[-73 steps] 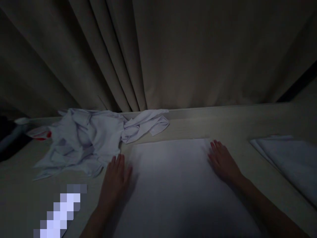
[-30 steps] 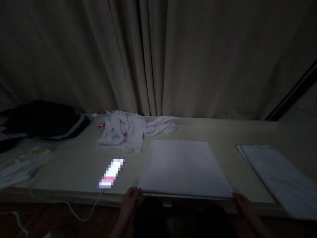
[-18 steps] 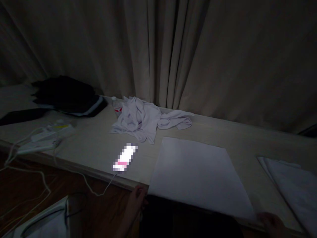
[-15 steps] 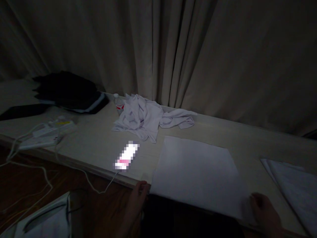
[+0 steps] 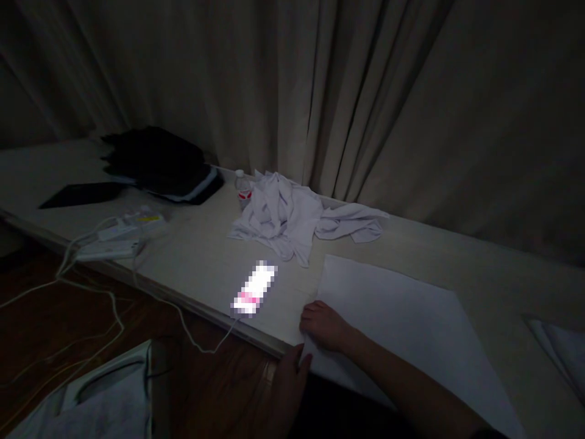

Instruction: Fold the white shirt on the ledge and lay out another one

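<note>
A flat white sheet (image 5: pixel 402 323), cloth or paper I cannot tell in the dim light, lies along the front of the bench. My right hand (image 5: pixel 325 326) reaches across it, fingers curled down at its left edge. Just below, my left hand (image 5: pixel 290 375) is at the near left corner, thumb and fingers closing around the edge. Both hands are close together. Left of them lies a lit phone (image 5: pixel 255 289), its screen blurred out, with a white cable plugged into its lower end.
A crumpled white cloth (image 5: pixel 286 216) lies behind, beside a plastic bottle (image 5: pixel 242 190). Dark folded clothes (image 5: pixel 155 158) and a power strip (image 5: pixel 132 225) with cables are further left. More white sheets (image 5: pixel 564 350) lie right. A box (image 5: pixel 150 390) stands lower left.
My right hand has left the sheet's right side and crossed over to its left edge, beside my left hand. The view has shifted, so the bench things appear further right.
</note>
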The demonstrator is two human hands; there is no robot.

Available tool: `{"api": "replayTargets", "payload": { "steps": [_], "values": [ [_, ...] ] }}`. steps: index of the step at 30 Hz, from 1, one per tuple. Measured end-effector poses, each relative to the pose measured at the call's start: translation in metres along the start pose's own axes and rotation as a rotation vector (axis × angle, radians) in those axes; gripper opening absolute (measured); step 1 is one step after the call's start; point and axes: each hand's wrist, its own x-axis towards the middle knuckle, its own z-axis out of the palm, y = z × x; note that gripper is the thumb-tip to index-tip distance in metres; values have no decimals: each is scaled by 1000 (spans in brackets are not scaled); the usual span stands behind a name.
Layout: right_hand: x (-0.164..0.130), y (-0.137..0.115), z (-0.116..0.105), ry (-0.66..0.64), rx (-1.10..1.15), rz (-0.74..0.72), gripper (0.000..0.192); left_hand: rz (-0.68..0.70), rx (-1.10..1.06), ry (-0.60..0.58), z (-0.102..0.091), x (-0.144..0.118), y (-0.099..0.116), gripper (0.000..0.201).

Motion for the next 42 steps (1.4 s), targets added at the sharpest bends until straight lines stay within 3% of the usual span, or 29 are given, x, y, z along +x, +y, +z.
{"api": "replayTargets", "payload": {
  "steps": [6,13,18,23,28,31,34,37,42],
  "values": [
    [-1,15,10,-30,-45,-26,13,-12,-13,-21,-3,2,-6,39],
    [16,10,4,-47,-79,14,10,-39,-7,-51,-7,5,3,37],
    [16,6,10,-35,-22,75,13,-82,5,-67,-4,5,10,48],
    [17,9,15,18,8,116,15,-93,57,-97,-3,6,15,44],
    [16,55,0,159,53,281,21,-73,150,-100,-13,5,26,35],
    [16,96,-14,168,20,415,31,-52,229,-56,-17,7,38,41],
    [19,126,-20,144,-41,451,38,-24,354,-51,-15,17,50,45],
    [27,140,-16,110,-63,451,40,-9,412,-105,-9,30,53,42],
    [40,148,-3,86,-59,482,33,-7,322,-135,-2,41,48,38]
  ]
}}
